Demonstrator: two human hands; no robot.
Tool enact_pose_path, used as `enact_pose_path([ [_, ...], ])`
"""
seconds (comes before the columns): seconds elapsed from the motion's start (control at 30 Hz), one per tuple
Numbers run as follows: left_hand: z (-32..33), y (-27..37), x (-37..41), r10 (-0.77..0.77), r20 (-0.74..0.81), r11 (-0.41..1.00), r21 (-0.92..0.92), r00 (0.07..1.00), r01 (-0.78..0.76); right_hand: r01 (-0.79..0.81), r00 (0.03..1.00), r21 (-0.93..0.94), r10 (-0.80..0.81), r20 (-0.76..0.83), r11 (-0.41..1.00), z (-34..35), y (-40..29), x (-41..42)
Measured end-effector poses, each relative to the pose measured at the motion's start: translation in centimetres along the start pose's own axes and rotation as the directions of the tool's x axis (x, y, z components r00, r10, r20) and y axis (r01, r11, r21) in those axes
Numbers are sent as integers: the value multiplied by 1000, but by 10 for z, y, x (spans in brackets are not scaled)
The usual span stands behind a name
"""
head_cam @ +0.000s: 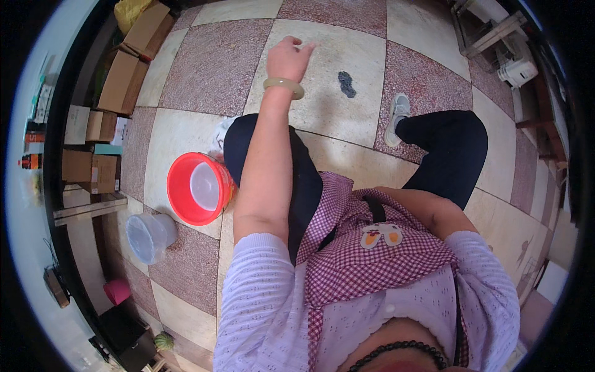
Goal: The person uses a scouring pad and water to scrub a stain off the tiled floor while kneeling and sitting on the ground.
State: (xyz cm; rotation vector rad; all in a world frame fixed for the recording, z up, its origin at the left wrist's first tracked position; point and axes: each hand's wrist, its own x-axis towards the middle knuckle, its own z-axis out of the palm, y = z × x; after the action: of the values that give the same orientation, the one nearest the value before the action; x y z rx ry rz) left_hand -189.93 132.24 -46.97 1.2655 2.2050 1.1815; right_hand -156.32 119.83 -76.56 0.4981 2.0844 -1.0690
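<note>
My left hand (pixel 289 56), with a pale bangle at its wrist, is stretched out over a light floor tile. Its fingers are partly curled, the thumb stands apart, and nothing shows in its grasp. A dark patch (pixel 346 84) marks the tile to its right. My right forearm (pixel 413 204) bends across my lap, and the hand is out of view behind the checked apron (pixel 381 265). A red plastic bucket (pixel 174 188) stands beside my left knee, with a translucent plastic bucket (pixel 151 237) further left.
Cardboard boxes (pixel 122 83) line the left side under a dark-edged table (pixel 69 260). A pink container (pixel 117 291) and a striped green melon (pixel 163 341) are at lower left. On the right stand a wooden frame (pixel 497 35) and a white plastic container (pixel 518 72).
</note>
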Motion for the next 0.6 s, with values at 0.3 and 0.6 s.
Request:
enact_pose_path([
  [0.3, -1, -7, -3, -20, 47, 993, 119, 999, 15, 17, 998, 20, -16, -56, 1000, 2, -3, -2],
  [0.6, 25, -6, 2, -86, 129, 965, 257, 988, 51, 34, 983, -384, -100, -153, 923, -86, 46, 23],
])
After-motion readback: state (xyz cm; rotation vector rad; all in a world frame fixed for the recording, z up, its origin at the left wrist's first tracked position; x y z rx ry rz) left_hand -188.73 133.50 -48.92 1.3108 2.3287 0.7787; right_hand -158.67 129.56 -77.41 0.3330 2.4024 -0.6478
